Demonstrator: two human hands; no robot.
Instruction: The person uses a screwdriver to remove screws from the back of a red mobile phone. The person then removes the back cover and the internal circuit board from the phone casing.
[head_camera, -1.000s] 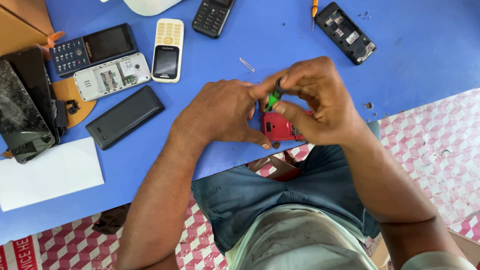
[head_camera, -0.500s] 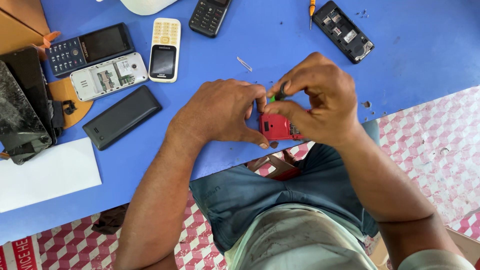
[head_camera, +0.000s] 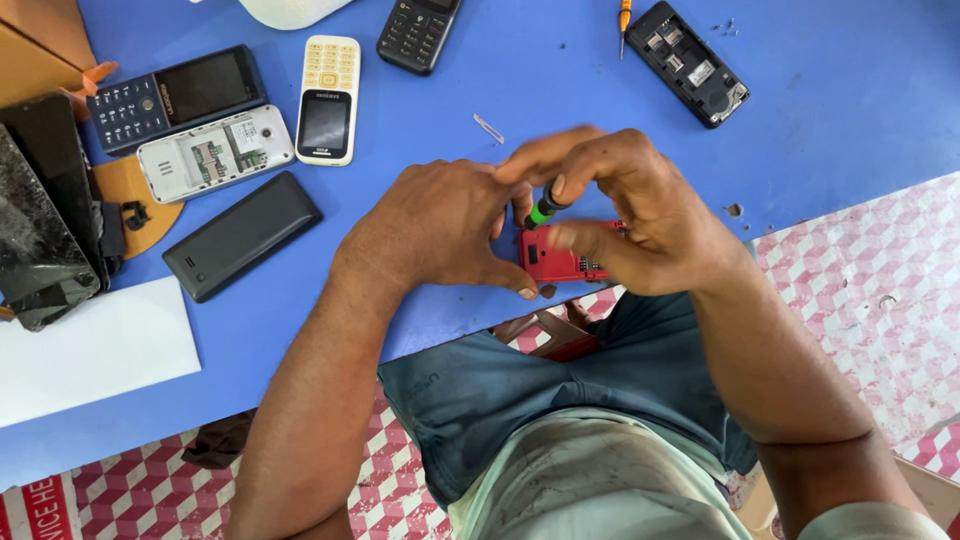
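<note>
A small red phone body (head_camera: 556, 258) lies at the near edge of the blue table (head_camera: 480, 90), its inner side showing. My left hand (head_camera: 440, 225) is closed around its left end, thumb along the lower edge. My right hand (head_camera: 625, 205) covers its right end and pinches a thin screwdriver with a green and black handle (head_camera: 543, 210), which stands tilted on the phone's upper left part. The tip is hidden between my fingers.
Several phones lie on the table: a black back cover (head_camera: 242, 236), an open white phone (head_camera: 215, 152), a dark keypad phone (head_camera: 175, 98), a cream one (head_camera: 328, 98), a black one (head_camera: 418, 32), an opened black one (head_camera: 688, 62). White paper (head_camera: 90, 350), an orange screwdriver (head_camera: 625, 15), a small metal piece (head_camera: 488, 127).
My hands and the red phone stay at the same spot at the table's edge. The right hand's fingers have shifted on the green-handled screwdriver, which stays on the phone.
</note>
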